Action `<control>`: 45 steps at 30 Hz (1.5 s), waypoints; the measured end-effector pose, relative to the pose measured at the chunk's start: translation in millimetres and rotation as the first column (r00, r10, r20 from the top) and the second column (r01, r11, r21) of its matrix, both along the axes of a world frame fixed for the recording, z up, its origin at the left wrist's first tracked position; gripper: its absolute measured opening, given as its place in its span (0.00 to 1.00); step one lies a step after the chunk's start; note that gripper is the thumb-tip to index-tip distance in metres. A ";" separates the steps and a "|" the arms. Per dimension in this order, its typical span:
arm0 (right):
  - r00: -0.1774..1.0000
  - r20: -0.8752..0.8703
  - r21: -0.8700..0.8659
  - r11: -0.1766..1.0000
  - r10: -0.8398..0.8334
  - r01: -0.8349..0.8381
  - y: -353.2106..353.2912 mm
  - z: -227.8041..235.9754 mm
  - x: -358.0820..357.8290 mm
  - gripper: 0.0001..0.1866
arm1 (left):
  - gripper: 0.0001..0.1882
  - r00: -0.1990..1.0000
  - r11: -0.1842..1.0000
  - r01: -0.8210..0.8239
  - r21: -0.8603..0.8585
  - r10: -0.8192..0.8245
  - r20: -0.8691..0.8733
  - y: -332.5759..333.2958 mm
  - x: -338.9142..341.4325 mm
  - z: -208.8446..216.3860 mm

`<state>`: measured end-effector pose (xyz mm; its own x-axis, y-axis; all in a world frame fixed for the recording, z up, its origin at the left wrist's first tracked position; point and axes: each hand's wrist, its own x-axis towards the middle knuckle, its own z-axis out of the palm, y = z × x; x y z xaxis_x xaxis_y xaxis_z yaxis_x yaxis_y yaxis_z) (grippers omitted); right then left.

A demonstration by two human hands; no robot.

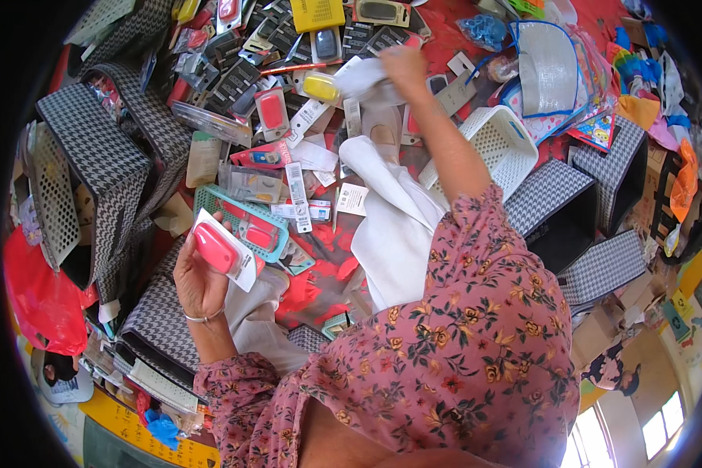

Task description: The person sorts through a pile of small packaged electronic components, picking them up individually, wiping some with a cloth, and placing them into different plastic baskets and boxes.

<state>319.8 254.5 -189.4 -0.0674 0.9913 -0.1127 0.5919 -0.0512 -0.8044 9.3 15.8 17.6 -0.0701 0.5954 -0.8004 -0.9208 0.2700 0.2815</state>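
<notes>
Held red pack: fronted by glossy plastic, backed by smooth card | white basket: made of smooth plastic | silver pouch: faced with shiny foil-like film

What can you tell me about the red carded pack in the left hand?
The red carded pack has a glossy-looking, rounded oblong red piece on a white backing card, seemingly under clear moulded plastic. It looks sealed, though I can't confirm that. Its red side faces the camera, and its length slants from upper left to lower right. The left hand holds it by its left side, in front of the pale turquoise basket.
</notes>
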 end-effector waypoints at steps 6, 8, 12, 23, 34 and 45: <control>0.902 0.418 -0.404 0.911 0.108 0.078 4.9 -68.3 81.4 0.19 | 0.21 1.000 0.998 0.008 -0.056 -0.009 -0.016 -2.6 1.7 -0.3; 0.892 0.437 -0.442 0.891 0.118 0.099 3.4 -74.0 59.6 0.22 | 0.22 1.000 0.998 0.019 -0.057 -0.019 -0.005 -0.4 3.7 -1.6; 0.921 0.386 -0.404 0.889 -0.049 0.216 -0.2 -89.4 53.5 0.24 | 0.22 1.000 0.997 0.025 -0.067 -0.026 -0.013 -3.3 0.8 -10.2; 0.919 0.383 -0.451 0.887 0.090 0.101 -3.5 -74.4 40.0 0.22 | 0.22 0.998 0.995 0.047 -0.083 -0.051 -0.044 -2.4 9.3 -0.5; 0.912 0.131 -0.571 0.723 -0.387 0.389 -5.6 -117.3 49.4 0.21 | 0.22 0.999 0.993 0.048 -0.111 -0.051 -0.020 -0.3 10.4 -4.5; 0.971 -0.112 -0.490 0.862 -0.213 0.133 -5.4 -148.1 71.8 0.13 | 0.22 0.996 0.993 0.084 -0.082 -0.085 -0.004 -3.3 8.3 -6.9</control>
